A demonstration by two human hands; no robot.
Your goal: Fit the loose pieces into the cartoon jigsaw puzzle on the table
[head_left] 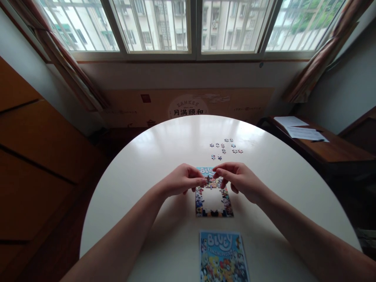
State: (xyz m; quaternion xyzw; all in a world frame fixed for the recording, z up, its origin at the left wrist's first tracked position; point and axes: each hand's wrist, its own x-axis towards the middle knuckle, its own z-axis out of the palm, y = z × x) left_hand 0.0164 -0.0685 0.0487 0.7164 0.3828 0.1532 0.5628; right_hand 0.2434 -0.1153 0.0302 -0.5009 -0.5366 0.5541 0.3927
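A partly assembled jigsaw puzzle (pixel 198 201) lies on the white table, its frame and top rows joined around a bare middle. Over its upper left side, my left hand (pixel 185 180) is closed, with a small dark puzzle piece (pixel 208 179) at the pinched thumb and index finger. My right hand (pixel 237 178) hovers over the puzzle's upper right, fingers loosely curved and apart, with nothing visible in them. Both hands cover parts of the puzzle's upper rows. Loose puzzle pieces (pixel 223 151) lie scattered beyond the hands.
Nearer to me is a Bluey picture sheet (pixel 223 256), cut off by the lower image edge. The round white table (pixel 123 203) has a curved far edge. At right, a brown desk (pixel 343 147) bears white papers (pixel 305 132). Windows and curtains (pixel 61 55) stand behind.
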